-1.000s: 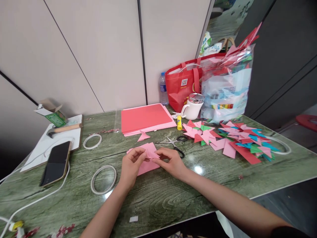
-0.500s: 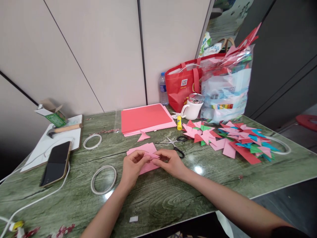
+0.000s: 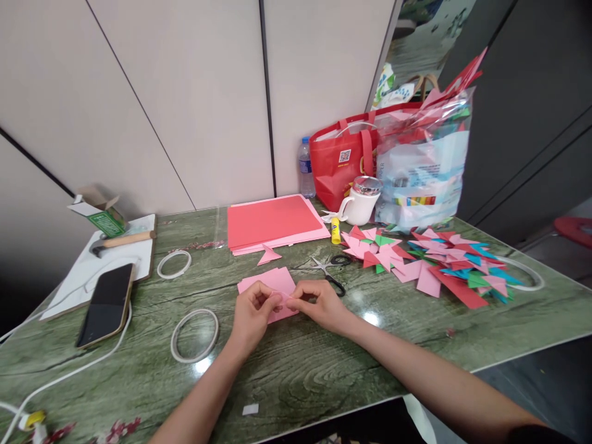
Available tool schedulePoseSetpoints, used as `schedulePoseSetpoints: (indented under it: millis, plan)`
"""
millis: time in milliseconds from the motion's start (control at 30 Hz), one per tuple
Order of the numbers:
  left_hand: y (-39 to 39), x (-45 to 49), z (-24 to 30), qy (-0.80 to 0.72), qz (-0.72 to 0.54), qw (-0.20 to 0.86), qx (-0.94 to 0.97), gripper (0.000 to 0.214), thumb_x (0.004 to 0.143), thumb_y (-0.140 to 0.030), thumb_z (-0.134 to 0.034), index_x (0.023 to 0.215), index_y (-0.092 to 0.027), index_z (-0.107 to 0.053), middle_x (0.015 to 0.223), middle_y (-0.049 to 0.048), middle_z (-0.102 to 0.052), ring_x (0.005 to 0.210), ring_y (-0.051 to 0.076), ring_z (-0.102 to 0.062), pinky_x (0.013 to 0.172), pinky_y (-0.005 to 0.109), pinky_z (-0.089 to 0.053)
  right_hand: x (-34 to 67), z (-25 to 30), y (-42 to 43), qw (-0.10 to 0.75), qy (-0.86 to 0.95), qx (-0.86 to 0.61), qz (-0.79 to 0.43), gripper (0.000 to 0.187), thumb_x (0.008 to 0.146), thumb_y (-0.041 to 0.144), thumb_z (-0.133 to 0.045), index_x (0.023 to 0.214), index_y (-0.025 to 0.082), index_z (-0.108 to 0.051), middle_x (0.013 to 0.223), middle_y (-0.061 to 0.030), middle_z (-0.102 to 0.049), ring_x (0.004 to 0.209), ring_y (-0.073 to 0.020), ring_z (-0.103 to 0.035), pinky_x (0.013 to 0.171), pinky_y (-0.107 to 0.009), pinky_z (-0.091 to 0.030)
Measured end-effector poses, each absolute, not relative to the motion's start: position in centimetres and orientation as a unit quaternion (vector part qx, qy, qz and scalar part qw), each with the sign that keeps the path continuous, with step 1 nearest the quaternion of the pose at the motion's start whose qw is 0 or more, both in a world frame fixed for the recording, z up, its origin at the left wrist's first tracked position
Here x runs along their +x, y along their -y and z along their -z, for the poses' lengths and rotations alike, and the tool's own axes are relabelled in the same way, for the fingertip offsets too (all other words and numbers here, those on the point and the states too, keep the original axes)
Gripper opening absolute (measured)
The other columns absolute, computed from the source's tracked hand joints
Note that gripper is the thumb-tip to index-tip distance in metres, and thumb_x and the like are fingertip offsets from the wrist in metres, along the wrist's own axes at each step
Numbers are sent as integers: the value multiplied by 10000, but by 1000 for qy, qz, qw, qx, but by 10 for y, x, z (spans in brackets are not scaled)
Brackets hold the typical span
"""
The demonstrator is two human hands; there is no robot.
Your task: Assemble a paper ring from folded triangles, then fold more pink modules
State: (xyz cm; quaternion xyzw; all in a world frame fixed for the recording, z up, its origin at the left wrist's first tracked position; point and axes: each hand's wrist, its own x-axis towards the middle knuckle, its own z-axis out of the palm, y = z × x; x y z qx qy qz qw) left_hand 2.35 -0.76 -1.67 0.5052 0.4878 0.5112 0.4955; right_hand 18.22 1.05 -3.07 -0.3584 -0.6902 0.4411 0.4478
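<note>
Between my two hands is a small piece of pink paper (image 3: 280, 296), pinched at both sides and partly covered by my fingers. My left hand (image 3: 253, 311) grips it with thumb and forefinger from the left. On the right side my right hand (image 3: 319, 303) pinches it the same way. Pink paper squares (image 3: 266, 280) lie stacked on the table just beneath and behind the fingers. A folded pink paper piece (image 3: 269, 254) rests beyond the stack. Open scissors (image 3: 328, 266) with black handles lie to the right of it.
Large red and pink sheets (image 3: 272, 219) lie at the back, near a yellow glue stick (image 3: 335, 230) and a white mug (image 3: 361, 206). Folded colored paper pieces (image 3: 430, 253) are heaped at right. Tape rolls (image 3: 194, 336), a phone (image 3: 105, 305) and a hammer (image 3: 124, 240) lie left.
My fingers have shifted slightly on the pink paper, which now sits lower and flatter between them. The view has moved a little; the other things stay in place.
</note>
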Motion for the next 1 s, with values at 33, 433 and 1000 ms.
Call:
schedulePoseSetpoints:
  millis: [33,433,1000]
  plan:
    - [8,23,17,-485,-511,499,505,192,627,-274,-705,595,-146,-565,515,-13,-579,490,107,-531,524,223,-423,182,30,-10,448,688,-356,-445,287,713,405,-648,583,150,-625,565,-7,-617,520,-99,-526,510,-213,-430]
    - [4,22,22,-482,-533,516,466,165,633,-251,-711,704,-138,-614,602,-21,-594,541,89,-523,559,205,-415,179,37,-14,439,605,-391,-537,275,701,430,-640,669,158,-635,569,0,-624,506,-110,-576,509,-227,-490]
    - [5,20,22,-487,-525,500,487,229,663,-285,-685,549,-135,-555,466,-22,-550,450,78,-462,485,197,-367,182,29,-10,428,663,-382,-481,249,765,363,-579,618,172,-643,611,-24,-648,559,-128,-590,541,-235,-477]
